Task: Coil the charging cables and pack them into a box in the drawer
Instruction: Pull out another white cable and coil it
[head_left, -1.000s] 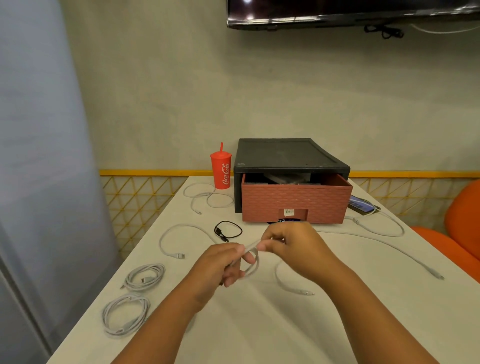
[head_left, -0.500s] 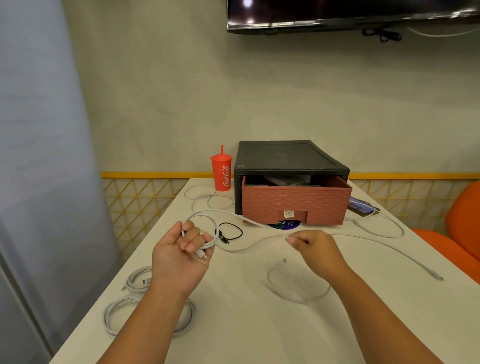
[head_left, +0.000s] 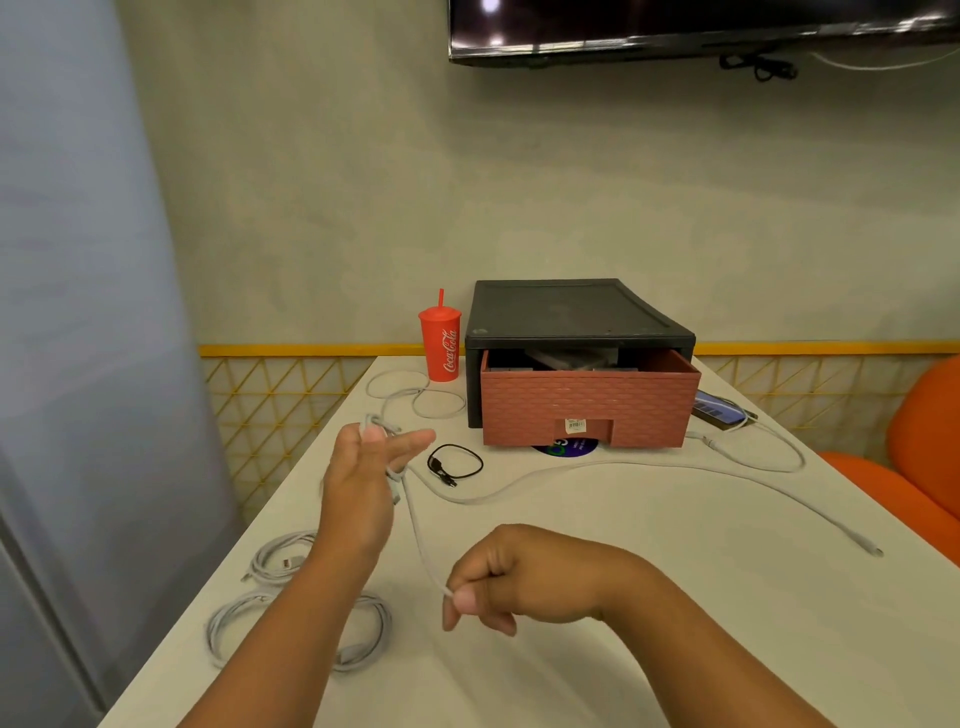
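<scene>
The person is winding a long white charging cable (head_left: 649, 464) round the left hand (head_left: 358, 493). Its fingers are standing spread and fairly straight, so its grip is lying open with a few loops hanging round it; blur is hiding exactly how they sit. The right hand (head_left: 524, 582) is pinching the same cable between thumb and forefinger, low and near the body, and a short stretch is running between the two hands. The rest of the cable is trailing across the white desk (head_left: 649, 649) in front of the brick-red plastic drawer (head_left: 587, 410), with its far plug lying well apart to the right.

To do this well, I judge, the right hand should be letting the cable slide through its pinch, laying each turn at the same size over the left fingers, with light tension and no twist. The trailing part is passing just beside a small black looped cable (head_left: 454, 462), which could be getting dragged along. Two white coiled cables (head_left: 291, 561) are lying near the left edge, not yet packed, and the drawer is standing pulled out.
</scene>
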